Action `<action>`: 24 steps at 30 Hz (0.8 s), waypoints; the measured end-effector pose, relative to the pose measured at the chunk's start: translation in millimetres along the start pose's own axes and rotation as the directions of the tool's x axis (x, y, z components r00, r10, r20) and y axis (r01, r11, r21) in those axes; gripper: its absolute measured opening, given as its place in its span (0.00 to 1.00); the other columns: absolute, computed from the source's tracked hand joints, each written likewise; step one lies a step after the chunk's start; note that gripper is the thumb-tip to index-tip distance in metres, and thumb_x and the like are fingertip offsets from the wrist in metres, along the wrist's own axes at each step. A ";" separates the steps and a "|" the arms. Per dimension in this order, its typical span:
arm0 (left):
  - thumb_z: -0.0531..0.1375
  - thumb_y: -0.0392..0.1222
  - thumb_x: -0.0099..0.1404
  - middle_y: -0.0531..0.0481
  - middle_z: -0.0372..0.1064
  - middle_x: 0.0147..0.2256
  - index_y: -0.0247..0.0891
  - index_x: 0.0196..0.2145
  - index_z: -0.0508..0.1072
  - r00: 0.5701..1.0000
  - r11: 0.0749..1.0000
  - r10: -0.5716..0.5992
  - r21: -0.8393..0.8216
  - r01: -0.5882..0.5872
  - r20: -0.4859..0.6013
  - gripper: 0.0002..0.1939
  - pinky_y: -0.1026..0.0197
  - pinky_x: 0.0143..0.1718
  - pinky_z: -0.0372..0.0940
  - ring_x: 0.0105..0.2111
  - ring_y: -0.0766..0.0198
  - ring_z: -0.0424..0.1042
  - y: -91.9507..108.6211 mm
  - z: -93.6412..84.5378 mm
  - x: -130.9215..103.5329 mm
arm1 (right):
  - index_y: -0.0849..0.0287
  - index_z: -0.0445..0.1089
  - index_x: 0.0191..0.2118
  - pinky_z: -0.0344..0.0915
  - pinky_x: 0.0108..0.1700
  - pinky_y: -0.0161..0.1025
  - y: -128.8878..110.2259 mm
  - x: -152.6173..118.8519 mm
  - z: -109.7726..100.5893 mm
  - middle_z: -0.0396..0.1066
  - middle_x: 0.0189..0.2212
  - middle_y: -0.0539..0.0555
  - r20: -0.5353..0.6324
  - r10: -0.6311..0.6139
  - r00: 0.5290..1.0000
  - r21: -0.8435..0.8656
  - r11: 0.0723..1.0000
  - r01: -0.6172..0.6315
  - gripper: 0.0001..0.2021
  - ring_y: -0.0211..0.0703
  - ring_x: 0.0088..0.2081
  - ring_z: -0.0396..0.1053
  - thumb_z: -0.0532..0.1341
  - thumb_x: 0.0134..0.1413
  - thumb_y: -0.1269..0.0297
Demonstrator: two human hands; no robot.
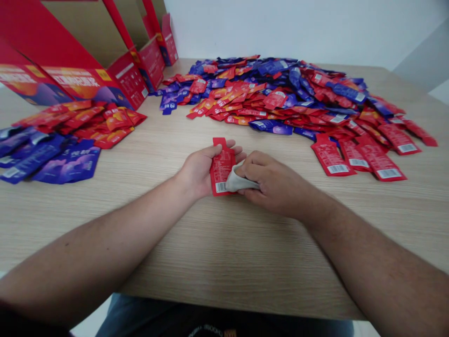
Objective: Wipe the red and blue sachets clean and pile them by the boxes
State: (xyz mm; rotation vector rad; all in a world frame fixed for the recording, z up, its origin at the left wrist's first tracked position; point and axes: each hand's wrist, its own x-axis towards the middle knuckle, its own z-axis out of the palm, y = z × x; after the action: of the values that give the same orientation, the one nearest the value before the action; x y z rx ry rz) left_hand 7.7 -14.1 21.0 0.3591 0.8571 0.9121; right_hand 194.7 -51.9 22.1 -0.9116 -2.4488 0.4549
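Near the middle of the table, my left hand (201,169) holds a red sachet (220,164) on its palm, thumb over the upper edge. The sachet's printed side with a barcode faces up. My right hand (263,180) is closed round a pale grey cloth (238,180), which touches the sachet's lower right part. Beyond the hands lies a large pile of red and blue sachets (280,100). Several red sachets (331,157) lie barcode up at its near right edge.
Open red cartons (129,77) stand at the back left. In front of them is a smaller group of red sachets (117,119) and blue sachets (70,161). The wooden table's (245,262) front edge is close to the body, and a white wall rises behind.
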 end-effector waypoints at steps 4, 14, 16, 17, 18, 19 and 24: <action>0.51 0.36 0.75 0.44 0.80 0.38 0.32 0.64 0.68 0.998 0.999 0.007 -0.051 -0.004 0.055 0.23 0.52 0.47 0.74 0.37 0.57 0.80 6.0 -4.0 4.0 | 0.57 0.73 0.43 0.67 0.47 0.43 1.8 -0.3 2.7 0.72 0.42 0.56 -0.017 -0.002 1.000 0.024 1.000 0.002 0.07 0.47 0.44 0.68 0.65 0.59 0.71; 0.52 0.36 0.74 0.42 0.80 0.41 0.34 0.62 0.71 0.997 0.997 0.053 -0.063 -0.049 0.053 0.22 0.50 0.53 0.73 0.41 0.56 0.81 6.5 -8.2 5.7 | 0.56 0.73 0.41 0.67 0.46 0.42 -3.8 -1.6 4.8 0.72 0.41 0.54 0.027 -0.038 0.999 0.072 0.997 0.036 0.07 0.46 0.44 0.69 0.64 0.58 0.73; 0.52 0.36 0.74 0.43 0.80 0.40 0.34 0.59 0.73 0.997 0.997 0.045 -0.058 -0.041 0.063 0.20 0.51 0.50 0.74 0.40 0.56 0.81 2.3 -6.6 4.1 | 0.55 0.74 0.42 0.68 0.47 0.44 -4.3 -1.1 7.4 0.72 0.41 0.55 0.002 -0.028 1.000 0.051 0.998 0.028 0.08 0.47 0.44 0.69 0.63 0.59 0.73; 0.52 0.37 0.74 0.43 0.80 0.39 0.34 0.56 0.74 0.997 0.999 0.023 -0.044 -0.020 0.075 0.18 0.51 0.48 0.74 0.38 0.56 0.81 -1.0 -4.8 2.6 | 0.55 0.74 0.43 0.68 0.48 0.45 -4.3 -0.7 8.6 0.72 0.41 0.55 -0.024 -0.014 1.000 0.027 1.000 0.015 0.08 0.48 0.45 0.69 0.63 0.59 0.73; 0.52 0.37 0.74 0.43 0.80 0.38 0.34 0.53 0.76 0.996 1.000 -0.005 -0.026 0.007 0.087 0.16 0.52 0.46 0.75 0.36 0.57 0.80 -4.9 -2.4 0.6 | 0.55 0.74 0.43 0.69 0.50 0.47 -4.2 -0.2 9.5 0.72 0.42 0.56 -0.064 0.008 0.998 -0.004 1.000 -0.008 0.08 0.49 0.45 0.69 0.62 0.60 0.73; 0.52 0.37 0.75 0.43 0.80 0.37 0.34 0.50 0.77 0.995 0.999 -0.033 -0.011 0.034 0.097 0.15 0.54 0.44 0.74 0.34 0.58 0.80 -9.1 0.2 -1.4 | 0.55 0.74 0.44 0.69 0.51 0.48 -4.1 0.3 10.1 0.72 0.42 0.57 -0.114 0.037 0.993 -0.038 0.998 -0.041 0.08 0.50 0.46 0.69 0.62 0.60 0.72; 0.52 0.37 0.76 0.45 0.77 0.31 0.33 0.39 0.76 0.991 0.997 -0.070 -0.004 0.071 0.112 0.13 0.60 0.37 0.73 0.28 0.62 0.76 -21.7 7.1 -7.3 | 0.59 0.73 0.47 0.69 0.50 0.51 -7.0 1.1 9.2 0.71 0.43 0.60 -0.207 0.096 0.974 -0.111 0.986 -0.121 0.11 0.54 0.47 0.69 0.63 0.58 0.73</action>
State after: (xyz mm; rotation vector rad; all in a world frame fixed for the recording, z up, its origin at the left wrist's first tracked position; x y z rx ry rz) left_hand 22.6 -32.1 15.9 0.3675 0.7588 0.8221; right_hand 185.3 -57.4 18.1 -1.0916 -2.2700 0.2365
